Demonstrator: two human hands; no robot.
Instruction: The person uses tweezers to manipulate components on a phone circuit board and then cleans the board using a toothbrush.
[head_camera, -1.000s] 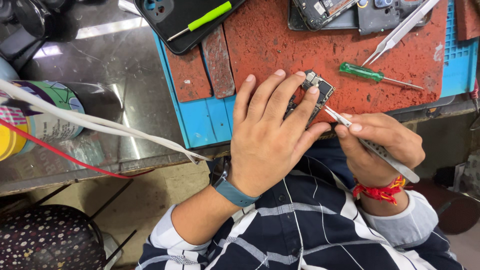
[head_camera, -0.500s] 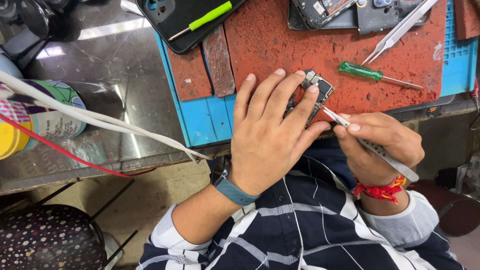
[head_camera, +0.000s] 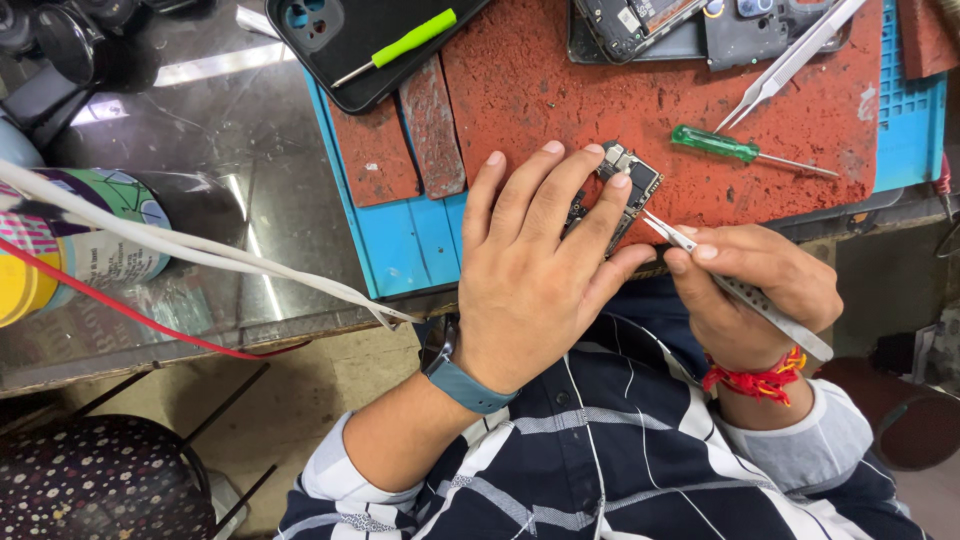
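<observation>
A small dark circuit board (head_camera: 625, 190) lies on the worn red mat (head_camera: 560, 90) near the front edge of the worktop (head_camera: 180, 120), pinned under the fingertips (head_camera: 620, 181) of the left hand (head_camera: 540, 270). The left hand's fingers are spread flat and pressing down, not curled around anything. The board's long axis runs diagonally, one end pointing up and away past the fingertips, the other tucked back beneath the fingers toward the palm.

The right hand (head_camera: 755, 290) pinches a pair of silver tweezers (head_camera: 740, 290), fingers closed on the shaft, the tips meeting the board's edge just beside the left index finger. Done well, this work seems to call for steady downward pressure from the left hand and a low, shallow tweezer angle, so the tips do not skid across the parts.

Beyond the fingertips, a green-handled screwdriver (head_camera: 745, 152) lies well apart on the mat, with a second pair of tweezers (head_camera: 790, 62) farther off. A black phone case (head_camera: 370, 40) carrying a lime-green tool (head_camera: 405, 42) sits past the left hand, and opened phones (head_camera: 650, 20) rest at the far edge. A white cable (head_camera: 200, 250) and a red wire (head_camera: 130, 315) cross the worktop beside a printed can (head_camera: 100, 240).
</observation>
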